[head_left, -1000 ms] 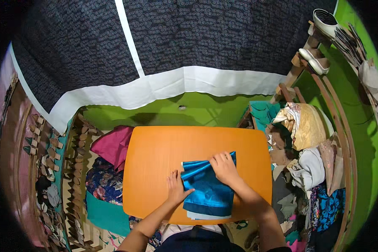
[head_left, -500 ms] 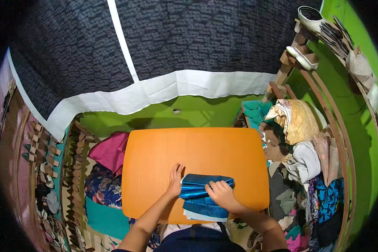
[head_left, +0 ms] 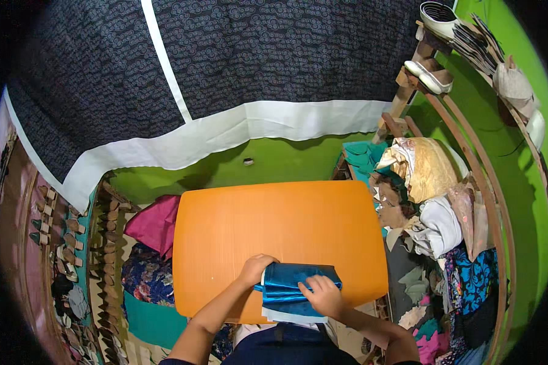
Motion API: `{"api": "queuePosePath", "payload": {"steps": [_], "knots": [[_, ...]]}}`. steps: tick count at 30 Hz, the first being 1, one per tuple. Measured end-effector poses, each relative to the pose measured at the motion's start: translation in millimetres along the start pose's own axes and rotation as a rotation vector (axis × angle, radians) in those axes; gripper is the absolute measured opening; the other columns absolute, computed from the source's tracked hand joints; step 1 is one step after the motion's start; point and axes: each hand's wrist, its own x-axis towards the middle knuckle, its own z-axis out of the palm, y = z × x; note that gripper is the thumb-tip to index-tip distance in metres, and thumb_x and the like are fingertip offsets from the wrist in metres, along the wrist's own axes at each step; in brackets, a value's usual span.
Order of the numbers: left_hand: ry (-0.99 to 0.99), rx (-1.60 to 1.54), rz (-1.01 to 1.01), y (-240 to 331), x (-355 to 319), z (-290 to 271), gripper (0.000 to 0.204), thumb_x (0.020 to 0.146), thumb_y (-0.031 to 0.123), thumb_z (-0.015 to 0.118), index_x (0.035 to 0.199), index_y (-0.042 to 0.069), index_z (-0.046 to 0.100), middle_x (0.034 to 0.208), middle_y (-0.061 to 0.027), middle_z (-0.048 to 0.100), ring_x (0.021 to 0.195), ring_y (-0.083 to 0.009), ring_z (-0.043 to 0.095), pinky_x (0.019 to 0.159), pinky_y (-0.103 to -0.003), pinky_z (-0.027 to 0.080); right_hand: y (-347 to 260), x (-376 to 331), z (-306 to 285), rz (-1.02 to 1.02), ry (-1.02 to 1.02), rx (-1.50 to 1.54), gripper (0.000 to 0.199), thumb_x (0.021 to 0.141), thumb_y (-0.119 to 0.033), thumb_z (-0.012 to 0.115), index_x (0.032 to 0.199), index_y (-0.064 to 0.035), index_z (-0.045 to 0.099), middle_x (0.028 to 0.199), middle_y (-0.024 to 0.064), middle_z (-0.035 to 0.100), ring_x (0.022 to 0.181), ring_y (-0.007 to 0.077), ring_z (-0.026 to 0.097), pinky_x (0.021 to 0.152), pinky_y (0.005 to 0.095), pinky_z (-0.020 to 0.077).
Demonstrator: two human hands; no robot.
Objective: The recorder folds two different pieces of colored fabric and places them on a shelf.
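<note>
Hands (head_left: 257, 269) (head_left: 324, 297) shifted, half-curled on blue cloth (head_left: 289, 291).

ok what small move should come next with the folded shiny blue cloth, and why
Perhaps press the folded, shiny blue cloth flat with the right hand: it lies over the cloth, whose near part looks rippled, while the left hand sits at the cloth's upper left corner.

The head camera, a wide fisheye, looks forward and steeply down from above the near edge of the orange table (head_left: 274, 228), near enough to take in the left hand (head_left: 258, 269) and right hand (head_left: 324, 296), yet wide enough for all four table corners. Past the far edge it reaches the green wall (head_left: 216, 171) and dark curtain (head_left: 286, 55).
</note>
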Motion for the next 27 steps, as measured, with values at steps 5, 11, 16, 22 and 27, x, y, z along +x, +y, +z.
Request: {"api": "queuePosePath", "payload": {"steps": [5,11,16,22,27], "knots": [[0.107,0.266,0.094,-1.4,4.5,-11.7,0.022,0.070,0.019,0.053,0.089,0.010,0.059,0.086,-0.0071,0.061,0.082,-0.0257,0.056,0.073,-0.037,0.042,19.5,20.4,-23.9,0.036,-0.035,-0.127,0.037,0.076,-0.016,0.047,0.113,-0.0175,0.052,0.104,0.0162,0.055,0.097,0.0292,0.053,0.079,0.0388,0.0432],[0.224,0.449,0.139,-12.0,16.0,-18.6,0.022,0.072,0.018,0.050,0.091,0.010,0.058,0.087,-0.0038,0.058,0.083,-0.0227,0.053,0.073,-0.036,0.041,29.8,39.7,-38.5,-0.037,0.014,-0.134,0.042,0.071,-0.009,0.050,0.112,0.0004,0.051,0.103,0.0173,0.055,0.092,0.0269,0.054,0.076,0.0321,0.0439],[0.233,0.533,0.155,-25.1,4.9,-18.7,0.023,0.072,0.018,0.050,0.092,0.010,0.057,0.088,-0.0039,0.058,0.084,-0.0219,0.053,0.074,-0.035,0.041,15.8,25.5,-8.7,-0.092,-0.083,-0.103,0.041,0.076,-0.011,0.047,0.116,-0.0015,0.050,0.107,0.0200,0.053,0.092,0.0259,0.053,0.078,0.0323,0.0424],[0.015,0.518,0.032,-40.4,-2.0,-35.2,0.024,0.072,0.010,0.051,0.095,0.011,0.058,0.094,-0.0041,0.059,0.089,-0.0236,0.054,0.076,-0.037,0.041,12.7,-3.7,41.6,-0.055,-0.204,-0.061,0.042,0.080,-0.013,0.044,0.122,-0.0108,0.047,0.112,0.0189,0.051,0.094,0.0239,0.052,0.086,0.0434,0.0386],[-0.107,0.392,-0.073,-24.1,12.6,-51.4,0.026,0.072,0.007,0.053,0.095,0.014,0.061,0.095,-0.0051,0.061,0.090,-0.0271,0.054,0.078,-0.037,0.042,12.8,-18.0,65.2,0.134,-0.275,0.062,0.050,0.081,-0.024,0.051,0.129,-0.0181,0.040,0.133,0.0252,0.029,0.123,0.0385,0.029,0.096,0.0606,0.0204]]}}
